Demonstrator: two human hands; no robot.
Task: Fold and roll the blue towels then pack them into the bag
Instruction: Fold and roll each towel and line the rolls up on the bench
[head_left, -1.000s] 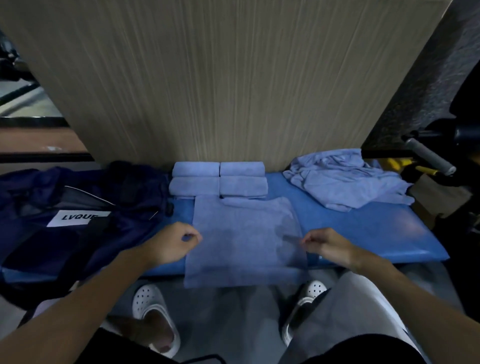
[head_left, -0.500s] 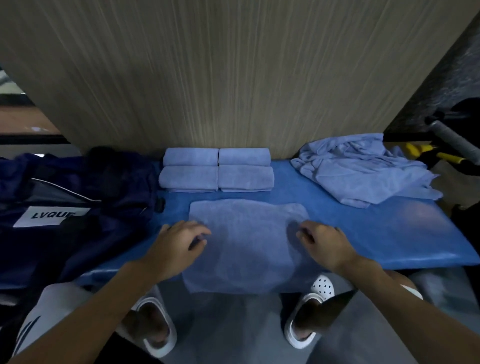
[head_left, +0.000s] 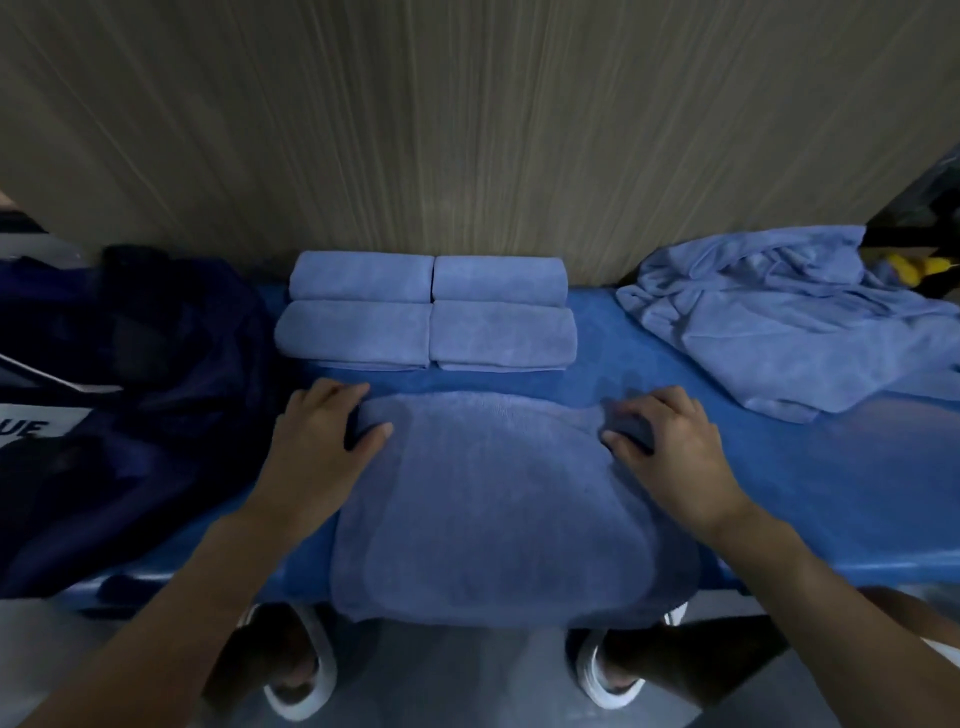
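Dim light; wood-grain wall; blue bench; grey floor.

Bench: runs left to right, back edge against the wall panel.
Flat towel: mid-bench, near edge hanging over the front.
Rolled towels: four, in two touching rows of two, behind the flat towel, against the wall panel.
Towel heap: right end of the bench.
Bag: left end, just beside the rolled towels.
Left hand: grips the flat towel's far left corner.
Right hand: grips its far right corner.
Shoes: on the floor, below the bench's front edge.
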